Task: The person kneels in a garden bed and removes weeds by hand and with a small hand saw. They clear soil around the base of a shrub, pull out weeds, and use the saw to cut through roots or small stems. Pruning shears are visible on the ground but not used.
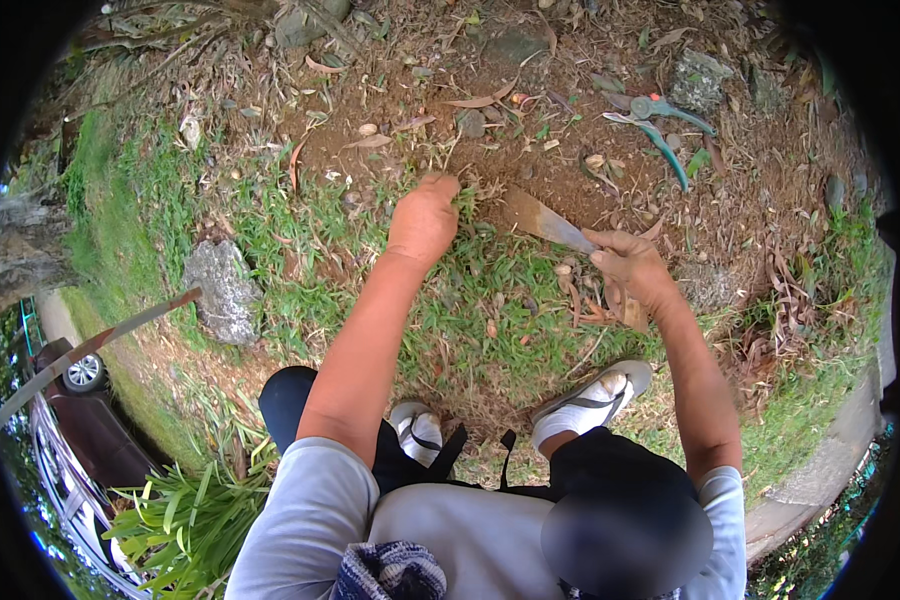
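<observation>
My left hand [424,221], its fingers curled in tightly, grips a small tuft of grass [466,201] at the edge of bare soil [495,161]. What lies inside the fist is hidden. My right hand [630,266] holds a broad, flat rusty blade [544,217] near its narrow end. The blade points left toward the grass beside my left hand, its tip low over the soil. A wooden piece [633,311], perhaps the tool's handle, shows below my right palm. Beyond that hand, pruning shears [664,139] with teal handles lie on the soil, jaws apart.
A grey stone [221,292] sits in the grass at left, another [699,79] at upper right. Dry leaves and nuts litter the ground. My sandalled feet [600,397] stand on grass. A rusty pole [97,352], a leafy plant [187,525] and a parked car [97,427] are leftward.
</observation>
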Demonstrator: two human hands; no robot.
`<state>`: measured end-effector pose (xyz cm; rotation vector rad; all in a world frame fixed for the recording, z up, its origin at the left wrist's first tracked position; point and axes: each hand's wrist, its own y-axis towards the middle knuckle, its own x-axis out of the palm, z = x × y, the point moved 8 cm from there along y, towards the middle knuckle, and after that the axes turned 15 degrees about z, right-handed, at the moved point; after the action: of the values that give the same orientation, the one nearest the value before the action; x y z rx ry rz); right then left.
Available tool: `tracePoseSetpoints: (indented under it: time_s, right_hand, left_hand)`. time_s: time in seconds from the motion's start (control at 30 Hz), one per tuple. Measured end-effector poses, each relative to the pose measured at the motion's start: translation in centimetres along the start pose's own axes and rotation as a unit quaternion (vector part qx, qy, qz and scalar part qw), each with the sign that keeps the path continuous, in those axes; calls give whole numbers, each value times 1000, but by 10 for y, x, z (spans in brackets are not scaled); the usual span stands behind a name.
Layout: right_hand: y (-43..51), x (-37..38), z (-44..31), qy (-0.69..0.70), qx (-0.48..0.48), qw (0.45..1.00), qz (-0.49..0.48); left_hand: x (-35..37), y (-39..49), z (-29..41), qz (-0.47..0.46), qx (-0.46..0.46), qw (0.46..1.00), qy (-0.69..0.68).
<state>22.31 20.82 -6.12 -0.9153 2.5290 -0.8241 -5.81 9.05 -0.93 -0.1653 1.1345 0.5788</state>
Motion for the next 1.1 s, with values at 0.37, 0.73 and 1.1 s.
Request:
tracePoseSetpoints:
  time_s: [0.37, 0.73, 1.1]
  right_hand:
    - [-46, -61, -7, -10, -20, 998, 53]
    - [-40, 1, -54, -60, -76, 995, 26]
    - [-57, -36, -56, -42, -43, 997, 43]
  left_hand:
    - [-11, -32, -71, 76, -446, 665, -594]
    - [-16, 26, -30, 23, -180, 981, 67]
    - [-2, 4, -69, 124, -220, 967, -25]
